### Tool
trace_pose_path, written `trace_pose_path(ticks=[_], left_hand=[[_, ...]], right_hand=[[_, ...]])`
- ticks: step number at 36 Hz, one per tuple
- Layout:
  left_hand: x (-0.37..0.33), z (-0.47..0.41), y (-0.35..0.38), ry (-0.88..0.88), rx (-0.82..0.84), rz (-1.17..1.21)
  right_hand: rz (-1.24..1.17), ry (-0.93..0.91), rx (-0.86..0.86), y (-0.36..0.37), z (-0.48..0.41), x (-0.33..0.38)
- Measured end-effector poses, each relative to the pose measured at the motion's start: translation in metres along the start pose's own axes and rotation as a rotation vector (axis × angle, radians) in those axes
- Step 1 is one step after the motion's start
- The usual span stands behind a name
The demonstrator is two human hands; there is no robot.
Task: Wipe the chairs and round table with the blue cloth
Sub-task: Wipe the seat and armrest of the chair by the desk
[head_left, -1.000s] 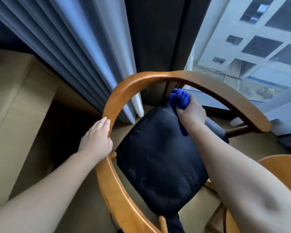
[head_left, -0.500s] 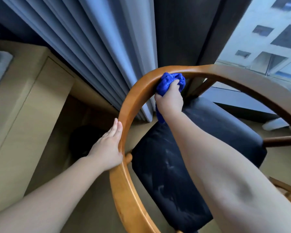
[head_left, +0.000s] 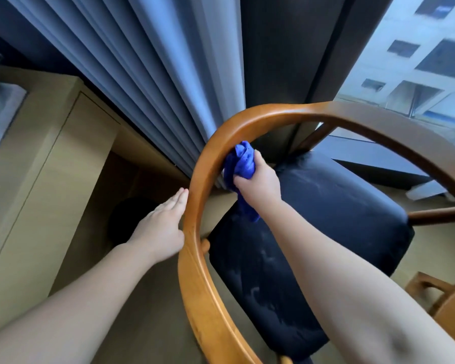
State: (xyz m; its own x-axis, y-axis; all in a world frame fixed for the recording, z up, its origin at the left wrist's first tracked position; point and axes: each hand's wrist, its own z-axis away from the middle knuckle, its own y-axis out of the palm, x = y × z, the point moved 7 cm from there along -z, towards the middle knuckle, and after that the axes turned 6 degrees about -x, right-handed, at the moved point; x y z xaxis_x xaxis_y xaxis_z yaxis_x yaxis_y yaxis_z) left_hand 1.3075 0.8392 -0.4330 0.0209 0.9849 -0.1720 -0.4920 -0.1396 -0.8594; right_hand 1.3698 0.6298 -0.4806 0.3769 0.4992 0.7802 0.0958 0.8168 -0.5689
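Chair rail [head_left: 210, 153] glossy varnished wood; seat [head_left: 326, 219] matt black leather; cloth [head_left: 241, 164] soft.

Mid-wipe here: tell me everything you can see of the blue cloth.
The blue cloth is bright royal-blue, soft-looking fabric, bunched into a creased wad. The right hand grips it and holds the wad against the inner face of the chair's curved wooden rail, at its left bend. A loose tail hangs below the hand, in front of the black seat cushion. Whether it is damp cannot be told.
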Motion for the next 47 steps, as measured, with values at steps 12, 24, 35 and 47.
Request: trace_pose_path(ticks=[12, 24, 35, 47], left_hand=[[0.02, 0.017, -0.02, 0.022, -0.08, 0.027], [0.044, 0.053, -0.021, -0.009, -0.107, 0.06], [0.061, 0.093, -0.025, 0.015, -0.14, 0.098], [0.022, 0.17, -0.067, 0.322, -0.207, 0.095]], right_hand=[[-0.168, 0.132, -0.056, -0.001, -0.023, 0.027], [0.026, -0.024, 0.279, 0.049, 0.069, 0.028], [0.279, -0.022, 0.629, 0.059, 0.155, 0.005], [0.169, 0.005, 0.485, -0.045, 0.256, 0.033]])
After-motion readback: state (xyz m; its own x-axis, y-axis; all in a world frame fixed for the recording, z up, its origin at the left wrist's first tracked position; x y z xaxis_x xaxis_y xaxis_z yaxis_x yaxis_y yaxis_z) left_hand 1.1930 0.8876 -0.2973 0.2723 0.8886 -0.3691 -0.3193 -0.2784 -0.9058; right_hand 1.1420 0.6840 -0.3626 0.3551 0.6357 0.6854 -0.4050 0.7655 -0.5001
